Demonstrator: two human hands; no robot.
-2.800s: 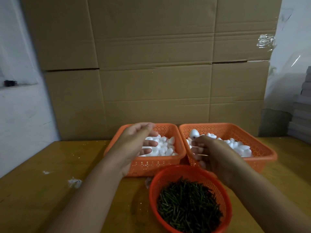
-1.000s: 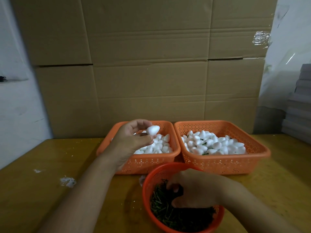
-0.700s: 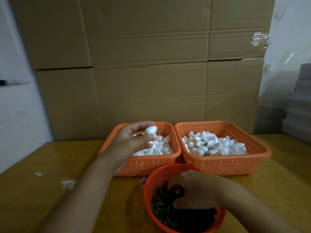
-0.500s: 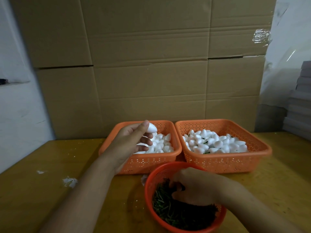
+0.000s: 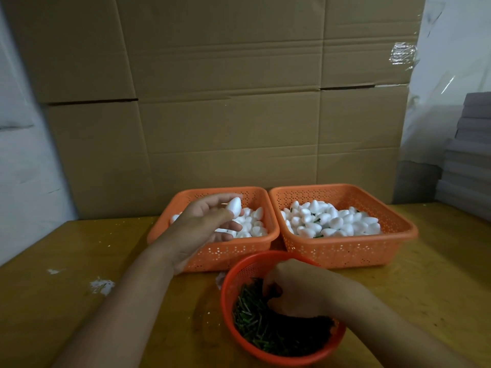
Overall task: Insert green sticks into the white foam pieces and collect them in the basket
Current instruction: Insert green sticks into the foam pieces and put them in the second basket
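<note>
My left hand (image 5: 206, 229) pinches a white foam piece (image 5: 233, 206) above the left basket (image 5: 212, 254). My right hand (image 5: 300, 288), fingers curled, digs among green sticks (image 5: 255, 322) in the round basket (image 5: 231, 274); I cannot tell whether it holds one.

Small packing or assembly workshop, storeroom-like. Wall of stacked cardboard cartons (image 5: 225, 107) right behind a worn yellow worktable (image 5: 66, 261). Orange plastic baskets (image 5: 342, 251) of bulk parts on top. Grey flat stacks (image 5: 470, 155) at right; bare white wall (image 5: 24, 166) at left.
</note>
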